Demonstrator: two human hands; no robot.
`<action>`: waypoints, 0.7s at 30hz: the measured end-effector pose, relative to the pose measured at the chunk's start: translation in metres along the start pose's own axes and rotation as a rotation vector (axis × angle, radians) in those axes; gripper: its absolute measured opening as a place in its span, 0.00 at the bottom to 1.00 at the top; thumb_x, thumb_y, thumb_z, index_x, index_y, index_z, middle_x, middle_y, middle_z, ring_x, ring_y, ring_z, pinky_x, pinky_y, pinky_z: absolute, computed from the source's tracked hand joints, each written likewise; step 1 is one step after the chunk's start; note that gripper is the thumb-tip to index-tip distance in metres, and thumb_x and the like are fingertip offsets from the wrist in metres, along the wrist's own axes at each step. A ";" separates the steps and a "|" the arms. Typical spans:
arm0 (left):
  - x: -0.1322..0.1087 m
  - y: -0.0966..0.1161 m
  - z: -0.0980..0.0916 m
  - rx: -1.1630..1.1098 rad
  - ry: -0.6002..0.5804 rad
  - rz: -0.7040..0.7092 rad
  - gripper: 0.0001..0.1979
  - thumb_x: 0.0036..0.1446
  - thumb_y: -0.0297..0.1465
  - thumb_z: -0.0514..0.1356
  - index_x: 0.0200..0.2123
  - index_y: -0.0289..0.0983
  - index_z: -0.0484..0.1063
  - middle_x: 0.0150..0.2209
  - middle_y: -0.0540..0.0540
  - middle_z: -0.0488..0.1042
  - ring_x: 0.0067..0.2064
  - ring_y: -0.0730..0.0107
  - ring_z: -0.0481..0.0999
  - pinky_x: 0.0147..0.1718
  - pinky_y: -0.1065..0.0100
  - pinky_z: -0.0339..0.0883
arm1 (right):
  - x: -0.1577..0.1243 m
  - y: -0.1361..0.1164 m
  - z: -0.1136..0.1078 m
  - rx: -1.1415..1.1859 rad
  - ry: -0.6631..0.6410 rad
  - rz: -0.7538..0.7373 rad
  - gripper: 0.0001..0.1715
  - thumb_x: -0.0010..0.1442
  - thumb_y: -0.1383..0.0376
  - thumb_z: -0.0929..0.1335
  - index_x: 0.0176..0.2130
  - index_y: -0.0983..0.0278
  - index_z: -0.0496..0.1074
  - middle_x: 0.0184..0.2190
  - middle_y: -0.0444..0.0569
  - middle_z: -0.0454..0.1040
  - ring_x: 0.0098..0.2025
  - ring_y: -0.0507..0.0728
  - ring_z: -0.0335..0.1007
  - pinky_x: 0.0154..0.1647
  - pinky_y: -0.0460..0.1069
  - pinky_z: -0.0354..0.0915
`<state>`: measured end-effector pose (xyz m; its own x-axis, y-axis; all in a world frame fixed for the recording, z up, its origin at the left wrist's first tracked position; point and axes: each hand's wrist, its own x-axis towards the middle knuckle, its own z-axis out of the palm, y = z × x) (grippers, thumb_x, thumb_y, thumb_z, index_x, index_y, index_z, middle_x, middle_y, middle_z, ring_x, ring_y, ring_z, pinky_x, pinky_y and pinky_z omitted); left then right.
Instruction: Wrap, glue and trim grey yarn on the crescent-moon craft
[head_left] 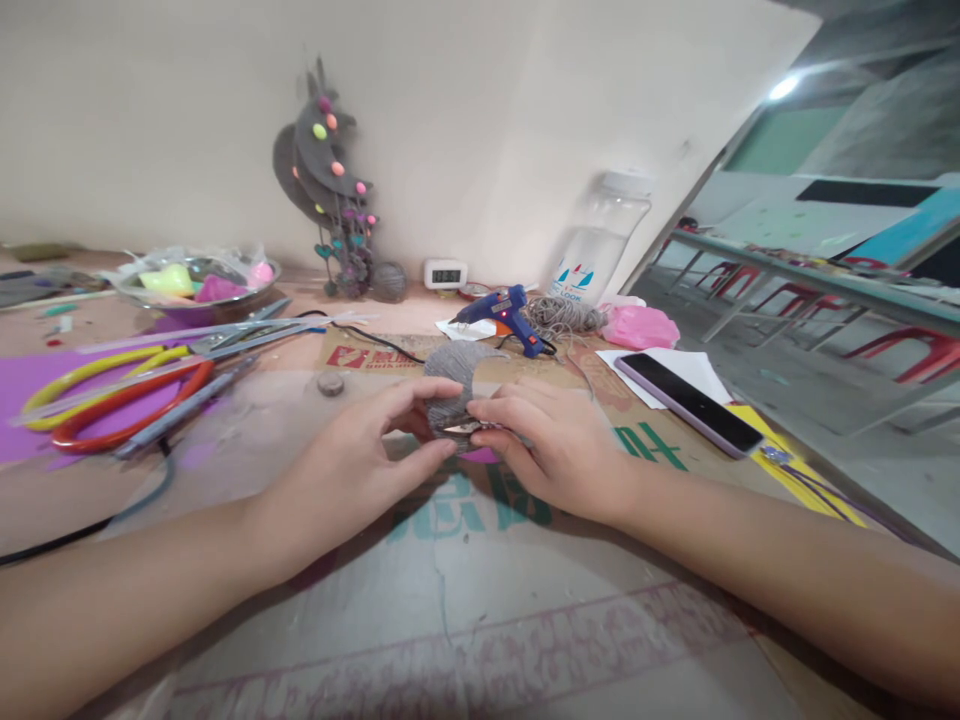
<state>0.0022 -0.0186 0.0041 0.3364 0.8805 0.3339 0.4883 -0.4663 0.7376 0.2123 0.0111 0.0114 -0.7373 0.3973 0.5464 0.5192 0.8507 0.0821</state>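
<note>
Scissors (pixel 69 435) with yellow and red handles lie at nine o'clock from the middle. The left hand (pixel 360 450) pinches the grey crescent (pixel 450 368) by its lower left, thumb in front. That crescent sits centrally, just above the cardboard (pixel 480 590) — blue glue gun (pixel 507 314) at one o'clock. The right hand (pixel 559 440) pinches its lower right between thumb and forefinger — phone (pixel 690 405) at three o'clock.

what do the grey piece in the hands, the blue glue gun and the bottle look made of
Grey piece: probably matte yarn or cord, showing fine strand lines. Blue glue gun: likely hard plastic, smooth and evenly coloured. Bottle: plastic or glass, unclear which; smooth and transparent.
</note>
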 end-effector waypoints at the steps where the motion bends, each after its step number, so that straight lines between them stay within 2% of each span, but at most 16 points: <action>1: 0.000 0.000 0.000 0.003 0.000 0.003 0.17 0.57 0.34 0.59 0.49 0.42 0.65 0.36 0.50 0.74 0.37 0.72 0.74 0.36 0.69 0.70 | 0.000 0.000 0.000 0.000 -0.001 -0.004 0.10 0.63 0.65 0.61 0.40 0.68 0.69 0.31 0.49 0.74 0.30 0.53 0.64 0.30 0.47 0.58; 12: 0.001 -0.001 0.001 0.025 0.001 0.008 0.17 0.57 0.35 0.58 0.50 0.42 0.65 0.34 0.50 0.74 0.34 0.71 0.74 0.35 0.68 0.70 | -0.001 0.001 0.001 -0.008 -0.004 -0.022 0.08 0.63 0.67 0.62 0.40 0.66 0.69 0.31 0.49 0.74 0.30 0.53 0.63 0.30 0.47 0.58; 21: 0.002 0.000 -0.001 -0.002 0.001 -0.007 0.17 0.56 0.35 0.60 0.50 0.42 0.66 0.35 0.50 0.74 0.34 0.72 0.73 0.35 0.69 0.69 | -0.004 0.004 0.003 0.077 0.049 0.017 0.09 0.63 0.66 0.62 0.41 0.67 0.68 0.31 0.49 0.72 0.32 0.53 0.65 0.31 0.47 0.59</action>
<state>0.0024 -0.0165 0.0049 0.3321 0.8837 0.3298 0.4888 -0.4602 0.7411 0.2156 0.0142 0.0072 -0.7056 0.3966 0.5873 0.4955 0.8686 0.0088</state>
